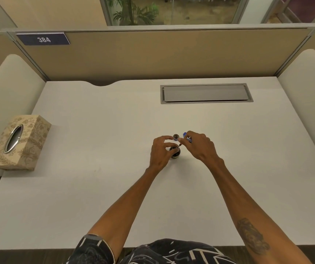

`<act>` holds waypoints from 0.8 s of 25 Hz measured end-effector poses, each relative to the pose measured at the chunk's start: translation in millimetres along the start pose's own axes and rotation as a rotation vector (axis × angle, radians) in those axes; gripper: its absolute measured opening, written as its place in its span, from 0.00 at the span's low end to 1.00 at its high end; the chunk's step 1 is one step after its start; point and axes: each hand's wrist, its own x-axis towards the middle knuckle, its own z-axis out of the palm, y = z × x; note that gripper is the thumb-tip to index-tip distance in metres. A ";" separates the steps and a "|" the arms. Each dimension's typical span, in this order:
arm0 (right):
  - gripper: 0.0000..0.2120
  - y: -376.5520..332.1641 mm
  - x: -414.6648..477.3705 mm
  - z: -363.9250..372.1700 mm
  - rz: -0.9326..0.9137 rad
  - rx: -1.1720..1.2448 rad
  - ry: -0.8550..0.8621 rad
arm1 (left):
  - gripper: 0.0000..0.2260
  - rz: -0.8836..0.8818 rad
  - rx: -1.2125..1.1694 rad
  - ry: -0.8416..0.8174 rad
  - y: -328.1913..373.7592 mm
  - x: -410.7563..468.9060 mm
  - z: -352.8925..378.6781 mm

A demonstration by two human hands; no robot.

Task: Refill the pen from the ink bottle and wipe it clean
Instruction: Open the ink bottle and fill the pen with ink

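A small dark ink bottle point(176, 152) stands on the white desk point(114, 168) near its middle, its mouth uncovered. My left hand point(161, 152) wraps its fingers around the bottle's left side. My right hand point(200, 145) grips a blue pen point(187, 138) and tilts it down to the left, so the thin tip sits at the bottle's mouth. A small round cap point(176, 137) lies on the desk just behind the bottle, next to my left fingertips. Most of the pen's barrel is hidden inside my right hand.
A beige patterned tissue box point(17, 142) with an oval metal slot sits at the desk's left edge. A grey cable hatch point(206, 93) is set into the desk at the back right. A tan partition wall point(153, 54) closes off the back.
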 end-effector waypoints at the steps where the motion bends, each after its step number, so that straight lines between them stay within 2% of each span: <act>1: 0.14 1.6 1.4 -1.6 -0.002 0.022 -0.008 | 0.10 0.001 -0.002 -0.007 1.2 0.4 -1.2; 5: 0.04 8.6 4.6 -7.1 -0.064 0.010 -0.046 | 0.07 -0.005 0.057 -0.021 2.6 2.5 -3.0; 14: 0.08 7.7 3.6 -3.2 -0.058 -0.064 -0.003 | 0.05 -0.014 0.111 -0.027 2.5 2.8 -1.9; 17: 0.11 5.9 6.6 -3.7 -0.044 -0.083 -0.036 | 0.05 -0.017 0.108 -0.035 3.2 3.1 -2.3; 20: 0.10 6.6 7.1 -8.1 -0.090 -0.047 -0.066 | 0.05 -0.040 0.086 -0.046 6.0 3.7 -4.6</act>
